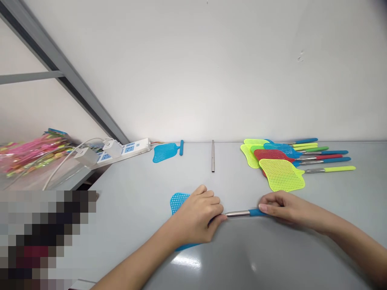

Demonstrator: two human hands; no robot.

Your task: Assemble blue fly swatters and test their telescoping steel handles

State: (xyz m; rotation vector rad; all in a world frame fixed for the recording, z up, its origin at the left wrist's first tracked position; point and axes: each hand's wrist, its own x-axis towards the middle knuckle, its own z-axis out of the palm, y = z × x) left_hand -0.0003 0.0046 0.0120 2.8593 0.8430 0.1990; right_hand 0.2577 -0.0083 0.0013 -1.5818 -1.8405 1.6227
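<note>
A blue fly swatter (180, 201) lies across the near middle of the table, its mesh head partly hidden under my left hand (202, 213). The fingers of that hand are closed round the swatter's neck, where the metal rod (238, 214) meets the head. My right hand (279, 207) is shut on the blue handle at the rod's other end. Farther back lie a loose blue swatter head (165, 152) with a blue handle piece (181, 148) against its neck, and a separate metal tube (213, 157).
Several fly swatters in yellow, green, red and blue (286, 174) are piled at the back right. A white power strip (128, 150) with plugged-in adapters (86, 156) sits at the back left. Beyond it are bagged colourful items (33, 151). A wall (211, 80) closes the far edge.
</note>
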